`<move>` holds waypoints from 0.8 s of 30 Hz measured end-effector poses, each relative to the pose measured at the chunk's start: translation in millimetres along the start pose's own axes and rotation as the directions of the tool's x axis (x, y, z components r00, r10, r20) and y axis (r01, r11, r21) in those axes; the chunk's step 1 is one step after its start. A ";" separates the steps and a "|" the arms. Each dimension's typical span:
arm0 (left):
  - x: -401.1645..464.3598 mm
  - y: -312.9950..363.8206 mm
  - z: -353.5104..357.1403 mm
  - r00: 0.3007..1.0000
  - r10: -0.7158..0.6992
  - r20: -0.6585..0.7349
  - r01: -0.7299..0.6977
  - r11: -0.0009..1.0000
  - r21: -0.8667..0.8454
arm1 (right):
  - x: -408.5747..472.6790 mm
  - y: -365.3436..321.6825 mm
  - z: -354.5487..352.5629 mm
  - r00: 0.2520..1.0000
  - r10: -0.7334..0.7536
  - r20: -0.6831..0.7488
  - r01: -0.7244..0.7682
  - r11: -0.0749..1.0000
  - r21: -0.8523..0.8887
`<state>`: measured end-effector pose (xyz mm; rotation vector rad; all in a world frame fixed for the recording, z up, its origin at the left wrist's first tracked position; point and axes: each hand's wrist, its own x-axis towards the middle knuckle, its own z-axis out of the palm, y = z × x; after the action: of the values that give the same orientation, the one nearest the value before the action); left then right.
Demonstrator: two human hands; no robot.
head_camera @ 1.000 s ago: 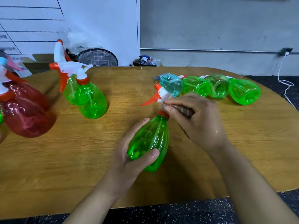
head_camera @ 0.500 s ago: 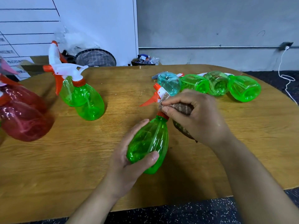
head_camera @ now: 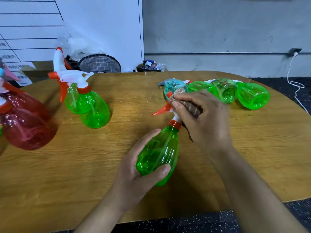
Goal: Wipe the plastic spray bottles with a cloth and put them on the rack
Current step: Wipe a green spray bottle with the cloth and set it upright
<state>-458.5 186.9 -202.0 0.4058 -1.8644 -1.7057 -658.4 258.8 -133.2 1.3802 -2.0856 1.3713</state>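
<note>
My left hand (head_camera: 134, 179) grips the belly of a green spray bottle (head_camera: 159, 152), which tilts away from me over the wooden table (head_camera: 67, 174). Its orange collar and orange trigger (head_camera: 161, 110) point up and left. My right hand (head_camera: 202, 118) holds a brown cloth (head_camera: 188, 105) wrapped over the white spray head. No rack is in view.
Two green bottles (head_camera: 92, 108) stand upright at middle left, red ones (head_camera: 25, 123) at the left edge. A blue bottle (head_camera: 173, 86) and three green ones (head_camera: 252, 96) lie at the back right. A white cable (head_camera: 292, 81) hangs off the wall at far right.
My right hand has slid the cloth up from the bottle's neck onto the spray head. The left hand keeps its grip on the bottle.
</note>
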 end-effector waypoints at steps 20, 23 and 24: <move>-0.3 -1.4 -2.1 0.999 -0.033 0.022 0.034 0.999 -0.038 | -0.1 9.5 -1.6 0.999 -0.017 -0.030 0.016 0.999 -0.034; 0.7 -1.2 -2.4 0.999 -0.051 0.006 0.051 0.996 -0.069 | 0.4 11.8 -1.8 0.988 -0.043 0.149 0.030 0.996 0.087; 1.0 -0.9 -2.7 0.999 -0.054 0.001 0.054 0.996 -0.075 | 0.0 10.6 -0.7 0.978 -0.058 0.202 0.035 0.993 0.116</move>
<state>-457.8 184.0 -202.6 0.4299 -1.7978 -1.8050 -667.4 260.3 -138.7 1.6703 -2.1137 1.3982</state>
